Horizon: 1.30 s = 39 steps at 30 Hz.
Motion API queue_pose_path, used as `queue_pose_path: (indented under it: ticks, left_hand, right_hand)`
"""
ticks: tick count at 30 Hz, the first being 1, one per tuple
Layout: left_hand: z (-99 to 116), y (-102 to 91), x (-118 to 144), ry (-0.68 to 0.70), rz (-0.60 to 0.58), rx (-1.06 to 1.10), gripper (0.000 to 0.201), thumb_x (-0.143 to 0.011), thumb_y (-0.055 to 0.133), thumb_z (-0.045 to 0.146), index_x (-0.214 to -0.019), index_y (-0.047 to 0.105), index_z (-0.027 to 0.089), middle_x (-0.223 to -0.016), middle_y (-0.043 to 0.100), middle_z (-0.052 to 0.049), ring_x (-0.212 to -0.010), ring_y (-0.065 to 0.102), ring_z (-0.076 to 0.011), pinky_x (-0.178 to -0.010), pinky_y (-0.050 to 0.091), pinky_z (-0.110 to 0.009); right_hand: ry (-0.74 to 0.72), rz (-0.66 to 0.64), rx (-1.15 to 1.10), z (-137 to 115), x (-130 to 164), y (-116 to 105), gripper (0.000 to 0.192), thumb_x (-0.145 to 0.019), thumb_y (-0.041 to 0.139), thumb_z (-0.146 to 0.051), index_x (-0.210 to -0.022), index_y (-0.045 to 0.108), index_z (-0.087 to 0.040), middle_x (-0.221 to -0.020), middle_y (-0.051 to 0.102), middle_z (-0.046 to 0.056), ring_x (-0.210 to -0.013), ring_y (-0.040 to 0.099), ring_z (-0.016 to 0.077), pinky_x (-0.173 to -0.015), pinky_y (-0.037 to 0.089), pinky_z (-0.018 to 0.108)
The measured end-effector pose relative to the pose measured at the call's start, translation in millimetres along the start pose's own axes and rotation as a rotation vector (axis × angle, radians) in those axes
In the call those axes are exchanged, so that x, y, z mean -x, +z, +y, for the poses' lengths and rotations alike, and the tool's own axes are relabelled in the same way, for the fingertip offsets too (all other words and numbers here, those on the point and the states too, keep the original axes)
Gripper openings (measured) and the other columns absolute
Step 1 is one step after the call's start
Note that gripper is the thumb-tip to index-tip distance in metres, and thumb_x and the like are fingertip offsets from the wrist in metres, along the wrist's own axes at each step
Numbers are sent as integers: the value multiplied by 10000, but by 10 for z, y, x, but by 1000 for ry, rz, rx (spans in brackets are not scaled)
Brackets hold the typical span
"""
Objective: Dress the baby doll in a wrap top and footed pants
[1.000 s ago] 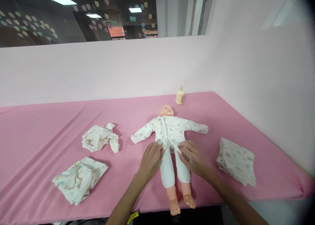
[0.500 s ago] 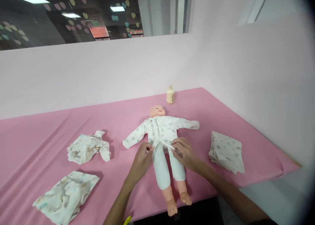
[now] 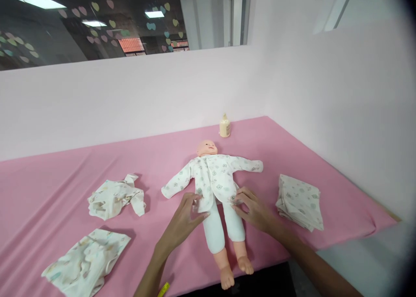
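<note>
The doll [image 3: 216,188] lay across the middle of the pink table [image 3: 65,171], its feet over the near edge, with the left hand [image 3: 183,221] and right hand [image 3: 253,210] close in at its waist. To its left a crumpled garment [image 3: 115,197] and a folded cloth [image 3: 86,262] took up the near side; bare pink lay open behind them. On the right a folded stack [image 3: 299,200] narrowed the way. A small bottle [image 3: 224,127] stood by the wall [image 3: 130,102], clear of the doll's head.

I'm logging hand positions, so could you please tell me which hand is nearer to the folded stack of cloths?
Right. The right hand rests at the doll's hip, beside the folded stack of cloths; the left hand is across the doll, farther away.
</note>
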<state>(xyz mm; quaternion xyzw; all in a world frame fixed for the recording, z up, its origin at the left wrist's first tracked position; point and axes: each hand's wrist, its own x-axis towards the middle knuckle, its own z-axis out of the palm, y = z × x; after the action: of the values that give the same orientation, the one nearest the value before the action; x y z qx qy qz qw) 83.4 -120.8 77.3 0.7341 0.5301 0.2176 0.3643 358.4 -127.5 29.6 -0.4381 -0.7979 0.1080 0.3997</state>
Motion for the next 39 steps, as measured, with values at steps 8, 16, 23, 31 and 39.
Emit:
queue_pose_path:
  ticks: [8, 16, 23, 31, 39]
  left_hand:
    - [-68, 46, -44, 67, 130, -206, 277, -979, 400, 482, -1006, 536, 242, -1067, 557, -28, -908, 560, -179, -805, 460, -332]
    - [-265, -34, -579, 202, 423, -403, 268, -997, 344, 403, -901, 506, 212, -943, 585, -58, -848, 567, -210, -742, 469, -358]
    - [-444, -113, -1329, 290, 605, -457, 252, -975, 384, 395, -914, 540, 207, -1001, 551, -110, -972, 542, -262, -839, 484, -432]
    - [-605, -113, -965, 153, 687, -388, 279, -943, 431, 451, -979, 553, 203, -1036, 532, -113, -1035, 539, -281, -850, 491, -436]
    - [-369, -29, -537, -74, 349, -257, 374, -938, 381, 554, -900, 540, 218, -953, 625, -58, -856, 579, -241, -710, 458, -371]
  right_hand:
    - [46, -12, -35, 70, -102, 0, 139, -983, 434, -226, -882, 529, -222, -879, 587, 35, -837, 549, 180, -766, 470, 343]
    - [211, 110, 3, 435, -676, -20, 199, -967, 414, -277, -796, 496, -218, -807, 580, 22, -765, 537, 175, -716, 440, 314]
    - [314, 197, 211, 695, -866, 119, 143, -919, 453, -260, -827, 549, -209, -897, 637, 75, -908, 556, 243, -848, 416, 382]
    - [590, 307, 686, 816, 347, -681, 360, -955, 408, -446, -1041, 624, -171, -1144, 633, 144, -1127, 529, 318, -977, 374, 462]
    - [1015, 58, 547, 920, 922, -1146, 794, -789, 487, -747, -1330, 506, -166, -1274, 581, 191, -1149, 549, 390, -860, 468, 490]
